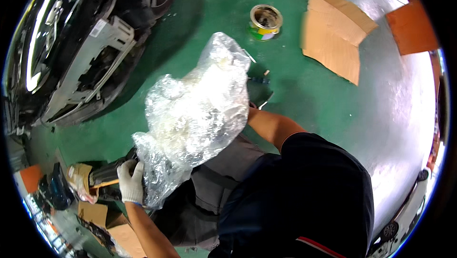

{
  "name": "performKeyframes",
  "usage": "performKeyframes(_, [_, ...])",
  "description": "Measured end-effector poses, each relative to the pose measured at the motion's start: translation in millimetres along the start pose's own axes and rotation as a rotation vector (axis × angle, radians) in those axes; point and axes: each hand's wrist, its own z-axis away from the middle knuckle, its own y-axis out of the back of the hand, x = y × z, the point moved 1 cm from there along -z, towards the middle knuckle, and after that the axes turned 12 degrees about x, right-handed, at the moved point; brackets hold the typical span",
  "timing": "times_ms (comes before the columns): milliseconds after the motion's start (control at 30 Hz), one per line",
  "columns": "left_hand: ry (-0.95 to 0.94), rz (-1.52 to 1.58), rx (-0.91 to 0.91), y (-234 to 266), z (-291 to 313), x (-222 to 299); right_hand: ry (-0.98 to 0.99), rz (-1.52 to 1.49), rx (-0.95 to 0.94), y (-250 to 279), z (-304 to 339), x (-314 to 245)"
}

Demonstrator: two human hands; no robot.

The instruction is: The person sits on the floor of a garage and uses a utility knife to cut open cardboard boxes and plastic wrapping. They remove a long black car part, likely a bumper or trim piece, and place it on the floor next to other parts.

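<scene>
A big crumpled bundle of clear plastic wrap (pixel 200 101) fills the middle of the view, in front of my legs and above the green floor. At its lower left edge, my left hand (pixel 130 182) in a white knit glove has its fingers closed on the wrap. My right forearm (pixel 271 125) reaches to the bundle's right side, where the wrap covers my right hand and its fingers. Light glare hides whatever may lie inside the bundle.
A dark car with its front bumper off (pixel 95 63) stands at the upper left. An open paint can (pixel 266 19) and flattened cardboard (pixel 335 34) lie ahead on the green floor (pixel 209 1). Small tools lie just right of the wrap. A cardboard box (pixel 126 239) sits at lower left.
</scene>
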Motion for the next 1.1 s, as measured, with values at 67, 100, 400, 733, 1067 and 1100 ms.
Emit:
performKeyframes(67, [-0.131,-0.175,-0.015,5,-1,12,-0.022,-0.011,-0.008,4,-8,-12])
performKeyframes(100, [-0.059,-0.150,-0.019,5,-1,53,-0.050,-0.014,-0.004,6,-12,-4])
performKeyframes(400, [0.171,-0.320,0.018,5,21,52,-0.233,-0.485,-0.078,79,-57,26])
performKeyframes(733, [0.248,-0.167,0.098,3,19,48,0.199,-0.786,-0.092,360,-141,-112])
performKeyframes(1067, [0.399,0.015,0.086,8,12,39,1.432,-0.347,-0.501,372,9,-400])
performKeyframes(1100, [0.418,0.035,0.106,4,15,34,1.353,-0.228,-0.597,361,25,-415])
